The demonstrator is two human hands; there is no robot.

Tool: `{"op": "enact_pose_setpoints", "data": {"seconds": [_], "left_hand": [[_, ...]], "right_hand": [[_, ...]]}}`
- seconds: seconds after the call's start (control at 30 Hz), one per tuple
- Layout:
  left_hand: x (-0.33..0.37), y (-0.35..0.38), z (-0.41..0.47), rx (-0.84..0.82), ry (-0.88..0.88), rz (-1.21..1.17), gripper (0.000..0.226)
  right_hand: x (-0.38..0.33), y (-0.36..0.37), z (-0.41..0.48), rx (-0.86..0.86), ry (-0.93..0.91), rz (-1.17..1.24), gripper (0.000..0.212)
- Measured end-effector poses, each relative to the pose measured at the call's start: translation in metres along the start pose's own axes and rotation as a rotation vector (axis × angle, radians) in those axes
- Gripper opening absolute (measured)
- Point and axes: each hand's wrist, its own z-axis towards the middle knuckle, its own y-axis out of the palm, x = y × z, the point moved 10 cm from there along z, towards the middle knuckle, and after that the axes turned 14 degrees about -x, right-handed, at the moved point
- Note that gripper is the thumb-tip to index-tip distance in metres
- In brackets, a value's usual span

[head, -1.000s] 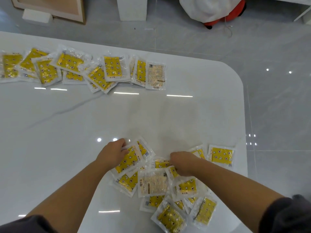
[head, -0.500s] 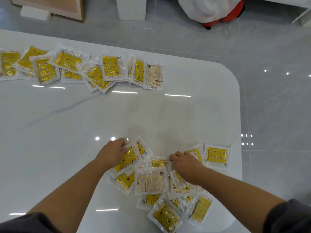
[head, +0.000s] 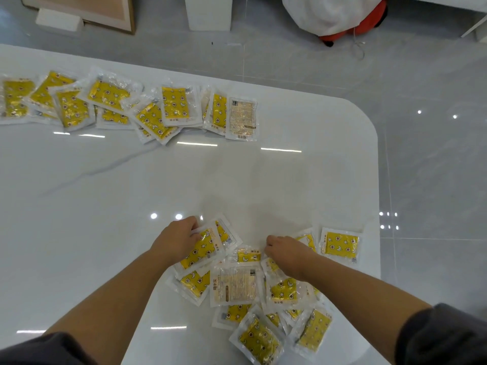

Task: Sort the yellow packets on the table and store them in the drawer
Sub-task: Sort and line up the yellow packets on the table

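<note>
Two groups of yellow packets lie on the white surface (head: 237, 180). No drawer, box or bag for them shows in this view, so every packet sits loose.

One group is a far row (head: 126, 109) along the far left side. The packets overlap each other, and about ten can be counted, but some are half hidden. The packet at the right end of that row (head: 242, 118) lies with its pale printed back up.

The other group is a near pile (head: 253, 291) close to the person. About a dozen packets lie there, some under others, so the count is not sure. One in the middle of the pile (head: 234, 284) also shows its pale back. One packet (head: 341, 245) lies flat by itself at the far right of the pile, near the edge of the surface.

The left hand (head: 176, 239) is curled over the left edge of a tilted yellow packet (head: 204, 248) and grips it. The right hand (head: 288, 252) rests on the pile with fingers bent down onto the packets; I cannot tell if it holds one.

Both arms are bare, with dark sleeves (head: 445, 335) at the near edge.
</note>
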Motion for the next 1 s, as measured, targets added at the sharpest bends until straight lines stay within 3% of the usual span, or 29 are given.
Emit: {"op": "enact_pose_setpoints", "data": {"seconds": [0.27,0.43,0.53,0.63,0.73,0.87,1.0], "left_hand": [[-0.003,-0.003,0.0,0.013,-0.012,-0.023,0.017],[-0.007,-0.022,0.002,0.076,-0.03,-0.092,0.018],[-0.01,-0.035,0.004,0.134,-0.039,-0.142,0.023],[-0.007,-0.04,0.009,0.162,-0.013,-0.123,0.022],[0.012,-0.042,0.01,0.194,0.123,0.064,0.01],[0.043,-0.032,0.013,0.218,0.245,0.239,0.011],[0.058,-0.024,0.024,0.22,0.194,0.31,0.009]], "right_hand": [[0.009,-0.018,0.003,-0.046,-0.033,0.212,0.018],[0.044,-0.076,-0.009,0.184,0.027,0.577,0.018],[0.076,-0.096,-0.006,0.287,0.117,0.685,0.029],[0.083,-0.103,-0.002,0.275,0.169,0.453,0.007],[0.054,-0.104,0.006,0.215,0.062,0.036,0.026],[0.01,-0.085,0.024,0.122,-0.113,-0.35,0.04],[0.006,-0.085,0.033,0.17,-0.086,-0.433,0.039]]}}
